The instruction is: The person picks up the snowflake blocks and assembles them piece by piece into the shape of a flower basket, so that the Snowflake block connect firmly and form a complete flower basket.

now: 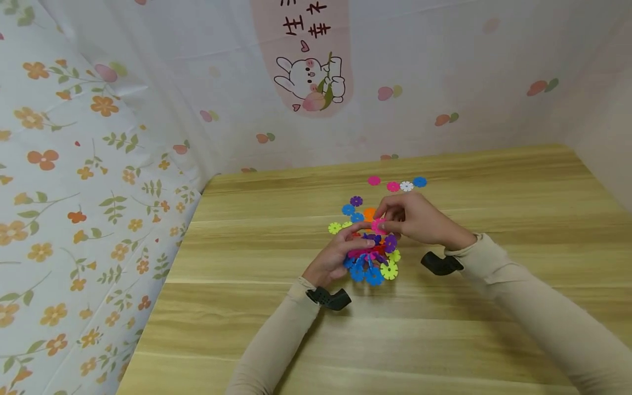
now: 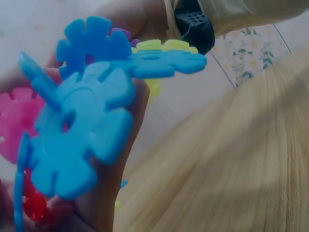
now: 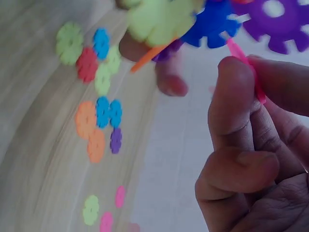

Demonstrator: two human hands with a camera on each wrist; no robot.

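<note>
My left hand [image 1: 332,257] holds a cluster of interlocked notched plastic discs, among them a blue disc [image 1: 373,275], a yellow-green disc [image 1: 389,270] and a purple disc [image 1: 390,243]. Large blue discs [image 2: 82,130] face the left wrist camera, and the palm behind them is partly hidden. Between thumb and forefinger, my right hand [image 1: 419,220] pinches a pink disc [image 1: 378,225] at the cluster's far side. Seen edge-on in the right wrist view, the pink disc [image 3: 237,52] has its tip right at a notch of a dark blue disc [image 3: 212,26].
Loose discs lie on the wooden table [image 1: 247,307] beyond the hands: an orange disc [image 1: 370,213], a purple one [image 1: 356,201], a yellow-green one [image 1: 334,227] and several others. Farther back, a white disc [image 1: 406,186] lies between pink and blue ones. Printed cloth [image 1: 197,82] hangs behind.
</note>
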